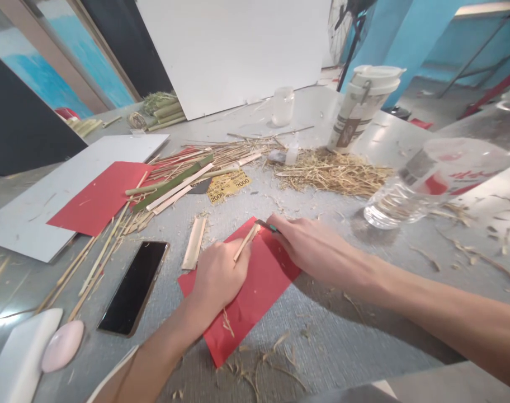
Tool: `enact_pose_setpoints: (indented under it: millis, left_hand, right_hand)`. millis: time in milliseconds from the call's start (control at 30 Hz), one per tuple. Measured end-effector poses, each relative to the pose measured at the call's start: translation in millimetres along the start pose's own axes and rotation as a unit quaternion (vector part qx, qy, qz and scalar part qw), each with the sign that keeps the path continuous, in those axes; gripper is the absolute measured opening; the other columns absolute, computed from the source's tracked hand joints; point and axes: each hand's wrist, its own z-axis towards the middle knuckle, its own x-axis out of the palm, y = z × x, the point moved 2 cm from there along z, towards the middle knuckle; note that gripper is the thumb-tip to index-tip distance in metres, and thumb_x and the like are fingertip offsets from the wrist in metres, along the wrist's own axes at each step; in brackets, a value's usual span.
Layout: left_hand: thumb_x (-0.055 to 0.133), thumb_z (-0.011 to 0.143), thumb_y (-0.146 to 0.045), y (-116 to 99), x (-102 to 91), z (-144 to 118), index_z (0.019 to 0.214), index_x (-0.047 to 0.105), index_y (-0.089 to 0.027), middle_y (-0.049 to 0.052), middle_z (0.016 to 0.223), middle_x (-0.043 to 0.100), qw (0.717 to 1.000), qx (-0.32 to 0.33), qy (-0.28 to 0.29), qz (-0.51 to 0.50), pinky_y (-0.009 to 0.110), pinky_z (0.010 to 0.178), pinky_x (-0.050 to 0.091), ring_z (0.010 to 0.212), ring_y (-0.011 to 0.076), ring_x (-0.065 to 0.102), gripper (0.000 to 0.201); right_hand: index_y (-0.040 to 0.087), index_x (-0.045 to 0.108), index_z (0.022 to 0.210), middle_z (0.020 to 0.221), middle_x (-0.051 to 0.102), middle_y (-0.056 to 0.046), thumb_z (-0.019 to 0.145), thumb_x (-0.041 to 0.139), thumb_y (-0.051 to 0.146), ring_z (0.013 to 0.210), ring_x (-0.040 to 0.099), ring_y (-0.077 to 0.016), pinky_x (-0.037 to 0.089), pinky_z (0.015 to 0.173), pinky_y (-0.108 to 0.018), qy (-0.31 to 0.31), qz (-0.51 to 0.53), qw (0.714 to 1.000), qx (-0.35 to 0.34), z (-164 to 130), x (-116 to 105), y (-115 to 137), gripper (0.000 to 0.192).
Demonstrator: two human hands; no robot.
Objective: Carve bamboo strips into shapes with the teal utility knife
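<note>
Pinching a thin bamboo strip [245, 243] between thumb and fingers, the left hand [218, 275] rested its heel on a red paper sheet [255, 294] that lay on the grey bench [355, 330] right in front of the person. The strip pointed up toward one o'clock, its tip meeting a small blade with a green handle [267, 226]. That blade sat in the right hand [307, 246], fingers curled tight round it, knuckles up, the forearm coming in from four o'clock. Both hands were close, almost touching over the sheet's upper corner.

At nine o'clock of the left hand, a short flat bamboo slat [195, 243] lay just beside the red sheet, and farther at eight o'clock a dark phone [134, 287] lay face up. At eleven o'clock a heap of split bamboo strips [177, 179] spread over a second red sheet [102, 197] and a white board [70, 184], with a yellow card [228, 184] near it. At one o'clock sat a pile of straw-like shavings [334, 172], a tall lidded cup [362, 106] behind it, and a clear plastic bottle [426, 184] lying on its side at two o'clock.
</note>
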Motion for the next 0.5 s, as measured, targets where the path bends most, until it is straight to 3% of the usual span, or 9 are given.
enact_pose_setpoints:
  millis: [300,500]
  left_hand:
    - [0.037,0.106,-0.039,-1.8,-1.8,-0.3,0.065,0.032,-0.023,0.001,0.058,0.050,1.000,-0.007,0.007,-0.011,0.038,0.062,0.019,0.056,0.0167,0.037,0.044]
    - [0.035,0.108,-0.040,-1.2,-1.1,0.0,0.066,0.033,-0.024,0.002,0.057,0.052,1.000,0.000,0.002,-0.017,0.037,0.060,0.020,0.055,0.0170,0.038,0.045]
  right_hand:
    - [0.022,0.053,0.111,0.075,0.060,-0.002,0.100,0.040,0.011,0.057,0.038,-0.0131,0.022,0.057,-0.031,0.026,0.013,0.999,0.030,3.1,-2.9,0.4,0.020]
    - [0.020,0.055,0.112,0.070,0.051,0.000,0.107,0.037,0.018,0.058,0.037,-0.0140,0.021,0.057,-0.032,0.019,0.037,0.999,0.005,9.1,-2.9,3.3,0.019]
